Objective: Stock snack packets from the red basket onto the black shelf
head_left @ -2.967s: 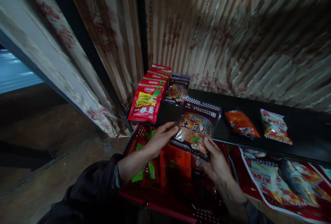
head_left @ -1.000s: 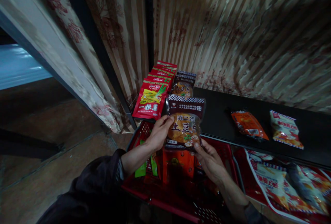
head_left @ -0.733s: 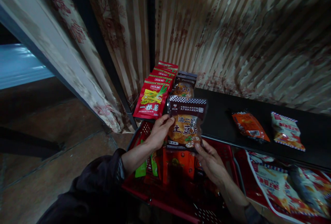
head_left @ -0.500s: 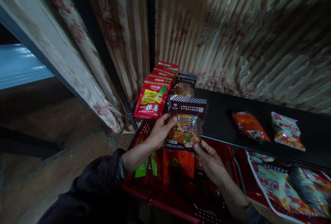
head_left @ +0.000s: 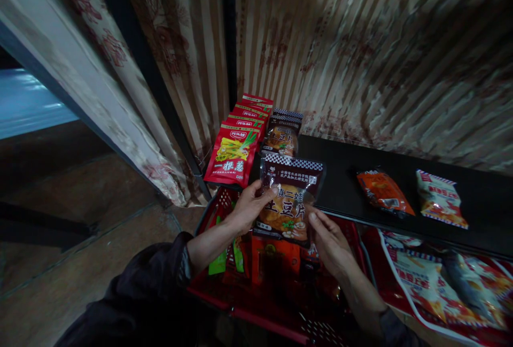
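Note:
A dark purple snack packet (head_left: 289,202) with a checkered top edge is held up between both hands, its printed front facing me. My left hand (head_left: 250,209) pinches its left side, thumb over the front. At its right edge, my right hand (head_left: 328,237) grips with the thumb in front. Behind it, similar dark packets (head_left: 280,136) stand in a row on the black shelf (head_left: 328,162), beside a row of red packets (head_left: 234,154). Below the hands is a red basket (head_left: 256,312) holding orange and green packets.
An orange packet (head_left: 385,192) and a white-and-red packet (head_left: 441,199) lie farther right on the shelf. A second basket with white-and-red bags (head_left: 425,283) stands at the lower right. Curtains (head_left: 296,42) hang behind, and a dark post (head_left: 140,63) rises at the left.
The held packet is slightly lower and turned a little. My right hand has shifted up along its right edge. More of the dark packets behind it shows.

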Available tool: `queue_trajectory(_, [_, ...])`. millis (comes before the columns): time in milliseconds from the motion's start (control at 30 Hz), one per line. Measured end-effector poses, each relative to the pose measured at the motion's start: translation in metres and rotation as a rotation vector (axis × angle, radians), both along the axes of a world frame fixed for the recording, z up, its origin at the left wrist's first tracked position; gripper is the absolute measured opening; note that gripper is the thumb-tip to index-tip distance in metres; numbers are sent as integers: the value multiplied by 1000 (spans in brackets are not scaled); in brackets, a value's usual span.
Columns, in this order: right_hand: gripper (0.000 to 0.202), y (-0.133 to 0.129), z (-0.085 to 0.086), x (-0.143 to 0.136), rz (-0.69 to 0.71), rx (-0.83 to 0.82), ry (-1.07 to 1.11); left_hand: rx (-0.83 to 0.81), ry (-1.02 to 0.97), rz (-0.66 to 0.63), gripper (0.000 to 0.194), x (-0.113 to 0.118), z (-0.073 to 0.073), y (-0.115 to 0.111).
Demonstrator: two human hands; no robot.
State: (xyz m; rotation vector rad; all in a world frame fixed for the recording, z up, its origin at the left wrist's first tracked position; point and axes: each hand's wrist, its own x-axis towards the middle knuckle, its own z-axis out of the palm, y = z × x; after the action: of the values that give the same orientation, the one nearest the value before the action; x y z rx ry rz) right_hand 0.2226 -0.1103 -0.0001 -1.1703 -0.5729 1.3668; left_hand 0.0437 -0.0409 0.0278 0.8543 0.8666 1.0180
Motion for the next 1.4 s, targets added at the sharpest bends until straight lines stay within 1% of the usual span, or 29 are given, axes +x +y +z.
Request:
queue_trajectory(100, [37,4,2,6,-117,21,-19,21,72,-76,37,2,-2,-5])
queue_trajectory(233, [33,5,7,12,-180,44,-46,37,107,-178,36,5,-4,-11])
queue_trajectory(333, [30,4,8,12,-276,29,-65,44,120,-205,36,7,-8,-14])
queue_trajectory(433, [32,4,7,11,-349,2,-78,51,112,-225,35,7,-9,-14])
queue_trajectory(567, [34,6,8,12,-369,32,-44,49,101,-257,35,2,-7,-13])
queue_trajectory(633, [35,8,10,17,-374,39,-32,17,104,-276,36,-2,-6,-12])
queue_trajectory(700, [35,10,11,24,-375,36,-16,-34,74,-328,36,-5,-6,-10])
queue_trajectory(767, [35,12,12,31,-364,29,1,-68,31,-420,36,-8,-8,-9])
queue_trajectory(833, [35,13,13,38,-347,28,15,-69,-10,-512,42,-10,-9,-7])
queue_trajectory(900, [35,15,14,42,-347,32,32,-69,-74,-592,54,-11,-11,-7])
queue_trajectory(1000, [36,16,14,45,-350,24,79,-75,-164,-657,67,-11,-14,-7])
queue_trajectory(1133, [36,16,16,45,-325,9,109,-55,-187,-662,64,-12,-14,-7])
queue_trajectory(1233, [37,15,20,42,-300,38,96,-58,-187,-631,63,-12,-12,-8])
queue_trajectory(1400, [40,11,22,34,-227,46,62,-121,-162,-438,67,-13,-9,-4])
